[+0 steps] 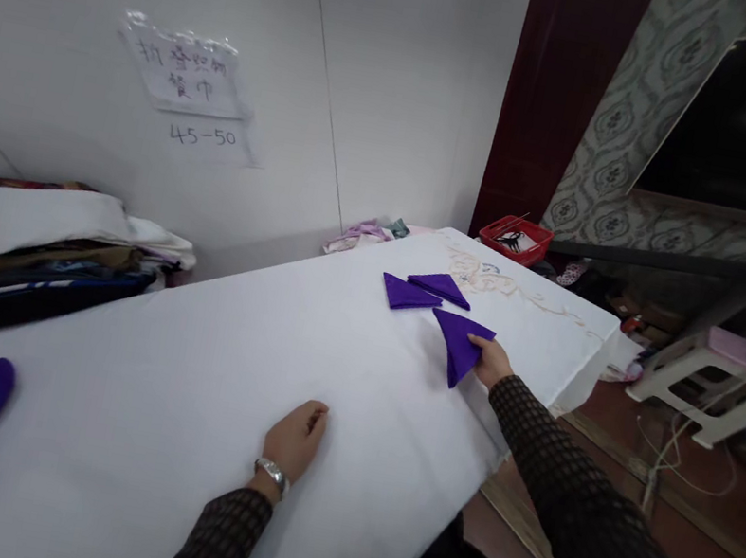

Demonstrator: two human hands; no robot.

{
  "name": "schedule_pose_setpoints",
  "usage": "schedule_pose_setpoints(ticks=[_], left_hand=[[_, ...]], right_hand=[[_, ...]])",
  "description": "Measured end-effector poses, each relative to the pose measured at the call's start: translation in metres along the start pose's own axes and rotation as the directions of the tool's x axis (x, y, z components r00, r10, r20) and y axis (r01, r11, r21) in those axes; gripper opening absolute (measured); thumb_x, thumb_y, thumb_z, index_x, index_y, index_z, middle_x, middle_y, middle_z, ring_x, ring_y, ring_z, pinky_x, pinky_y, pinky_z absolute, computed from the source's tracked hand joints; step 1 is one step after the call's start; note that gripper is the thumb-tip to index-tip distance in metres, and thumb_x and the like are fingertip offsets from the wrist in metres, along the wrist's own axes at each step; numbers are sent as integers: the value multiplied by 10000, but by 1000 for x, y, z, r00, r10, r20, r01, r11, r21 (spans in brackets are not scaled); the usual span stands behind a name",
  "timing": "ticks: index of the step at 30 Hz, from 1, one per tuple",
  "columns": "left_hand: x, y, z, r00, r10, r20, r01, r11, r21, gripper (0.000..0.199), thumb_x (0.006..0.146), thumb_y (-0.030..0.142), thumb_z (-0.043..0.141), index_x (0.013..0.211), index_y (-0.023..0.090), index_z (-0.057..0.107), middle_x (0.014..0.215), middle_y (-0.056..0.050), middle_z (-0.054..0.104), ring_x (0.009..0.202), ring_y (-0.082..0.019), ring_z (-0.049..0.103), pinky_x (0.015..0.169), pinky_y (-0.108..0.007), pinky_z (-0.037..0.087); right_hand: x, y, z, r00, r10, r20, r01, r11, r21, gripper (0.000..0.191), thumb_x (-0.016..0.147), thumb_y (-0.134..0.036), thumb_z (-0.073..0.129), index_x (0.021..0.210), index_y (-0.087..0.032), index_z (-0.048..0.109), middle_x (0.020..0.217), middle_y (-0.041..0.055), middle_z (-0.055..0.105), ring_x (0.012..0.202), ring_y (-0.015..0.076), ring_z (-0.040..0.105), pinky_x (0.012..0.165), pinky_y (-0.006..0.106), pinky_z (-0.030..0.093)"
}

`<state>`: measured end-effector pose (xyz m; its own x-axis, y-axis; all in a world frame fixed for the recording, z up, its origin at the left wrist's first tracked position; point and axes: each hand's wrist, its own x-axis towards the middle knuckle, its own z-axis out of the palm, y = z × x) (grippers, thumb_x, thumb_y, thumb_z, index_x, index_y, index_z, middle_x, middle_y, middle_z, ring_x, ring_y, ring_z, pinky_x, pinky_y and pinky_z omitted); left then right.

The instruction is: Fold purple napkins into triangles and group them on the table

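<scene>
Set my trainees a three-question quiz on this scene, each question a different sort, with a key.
1. Multiple choice: which hand holds a folded purple cloth? A) left B) right C) both
2. True or false: the visible watch is on the same arm as the hand holding that cloth.
3. Fill the gap: ____ other folded purple triangles lie on the white tablecloth just beyond the held cloth.

Key:
1. B, the right hand.
2. False: the watch sits just behind the left hand.
3. Two.
</scene>
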<state>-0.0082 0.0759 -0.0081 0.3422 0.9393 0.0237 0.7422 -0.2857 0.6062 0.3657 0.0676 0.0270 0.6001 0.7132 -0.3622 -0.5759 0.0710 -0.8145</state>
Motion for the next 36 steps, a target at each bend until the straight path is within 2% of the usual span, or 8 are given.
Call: schedule_pose_setpoints(ticks=[5, 10, 16, 20, 25, 27, 36], left_hand=[[-2, 0, 4, 999, 31, -19, -31, 999, 33, 164, 849, 248, 460, 932, 230, 600, 843, 16, 689, 758, -128, 634, 697, -242, 454], [-1, -3, 5, 999, 31, -28, -31, 1000, -6, 174, 856, 276, 454, 926, 237, 609, 834, 23, 691, 769, -129, 637, 712, -247, 463], [-3, -1, 3, 1000, 14, -24, -15, 1000, -3, 173, 847, 283, 463, 923, 239, 612, 829, 24, 696, 760, -131, 642, 699, -247, 466], [-3, 0, 2, 999, 17, -28, -17, 1000, 2, 182, 848, 298, 451, 912, 237, 610, 820, 24, 696, 756, -134, 644, 689, -250, 467], [-3, 0, 1, 999, 23, -33, -24, 1000, -4, 197, 847, 324, 438, 899, 243, 610, 814, 25, 695, 757, -140, 647, 689, -253, 473], [-3, 0, 1, 999, 30, -35, -30, 1000, -5, 200, 846, 328, 434, 899, 245, 609, 816, 26, 695, 756, -140, 647, 689, -252, 474], [-3, -2, 2, 999, 37, -29, -37, 999, -9, 197, 845, 322, 428, 895, 241, 601, 810, 21, 694, 745, -135, 647, 686, -247, 474]], right_hand=[[40, 11, 5, 981, -51, -188, 63, 996, 57, 195, 732, -16, 572, 820, -189, 569, 613, -53, 655, 537, 102, 621, 538, 198, 547], [63, 14, 2, 960, -69, -270, 88, 994, 58, 237, 732, -31, 583, 902, -195, 566, 626, -60, 648, 553, 117, 622, 547, 238, 559], [87, 13, 4, 965, -58, -257, 61, 998, 7, 223, 717, -17, 622, 878, -168, 591, 661, -37, 660, 584, 121, 625, 585, 253, 552], [103, 14, 7, 963, -29, -268, 24, 999, -23, 209, 745, -63, 650, 937, -134, 609, 707, -5, 662, 620, 133, 620, 604, 276, 550], [114, 15, 5, 962, 4, -271, -19, 998, -52, 306, 880, -298, 583, 1146, -149, 554, 1103, 77, 599, 913, 188, 607, 771, 380, 528], [116, 15, 3, 965, 14, -262, -30, 998, -60, 334, 901, -339, 548, 1186, -167, 531, 1183, 82, 556, 983, 208, 586, 814, 415, 509], [117, 15, 3, 966, 44, -256, -73, 992, -103, 327, 896, -324, 557, 1179, -162, 534, 1167, 81, 566, 970, 203, 591, 805, 406, 513]])
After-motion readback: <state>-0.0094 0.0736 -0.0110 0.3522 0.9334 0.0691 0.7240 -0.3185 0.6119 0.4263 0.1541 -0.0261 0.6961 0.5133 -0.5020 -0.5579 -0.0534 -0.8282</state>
